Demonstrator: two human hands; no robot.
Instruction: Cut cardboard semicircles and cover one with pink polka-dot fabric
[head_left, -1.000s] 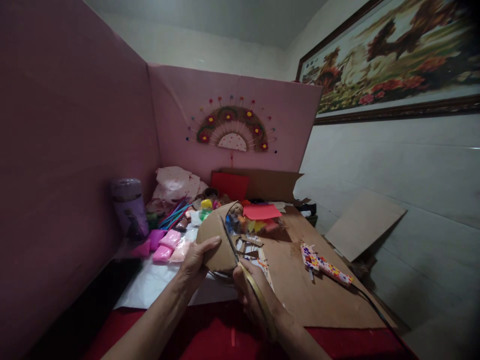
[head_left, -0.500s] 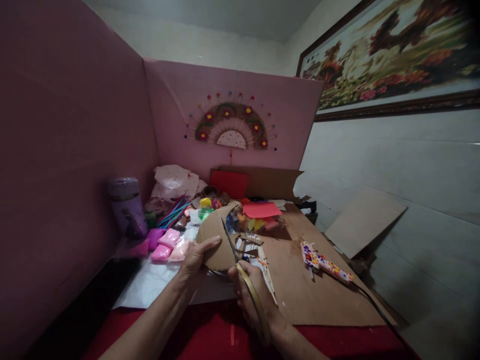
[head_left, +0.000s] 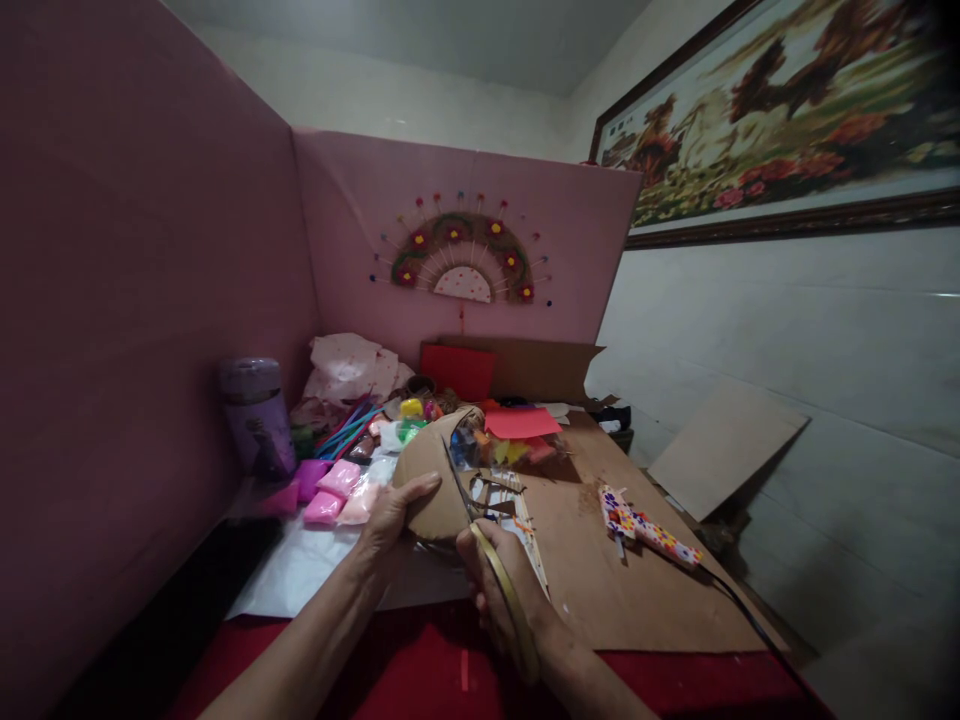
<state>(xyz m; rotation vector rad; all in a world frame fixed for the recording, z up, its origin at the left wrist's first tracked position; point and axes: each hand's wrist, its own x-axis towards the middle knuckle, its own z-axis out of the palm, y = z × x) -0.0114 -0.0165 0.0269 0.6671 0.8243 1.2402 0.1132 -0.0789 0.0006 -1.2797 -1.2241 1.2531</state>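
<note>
My left hand grips a rounded piece of brown cardboard by its lower left edge, thumb on top. My right hand is closed round the yellow handles of a pair of scissors. The blades reach up along the cardboard's right side, touching it, and a narrow strip curls off at its top. Below and behind the blades lie thin wooden sticks and dark cardboard scraps.
Pink clay packets and a purple cup stand at the left. A flowered glue gun with a cord lies on the cardboard sheet at the right. Red paper lies behind. A decorated fan hangs on the pink panel.
The scissor blades look more closed along the cardboard's edge. Both hands stay in nearly the same place, and the view has shifted slightly.
</note>
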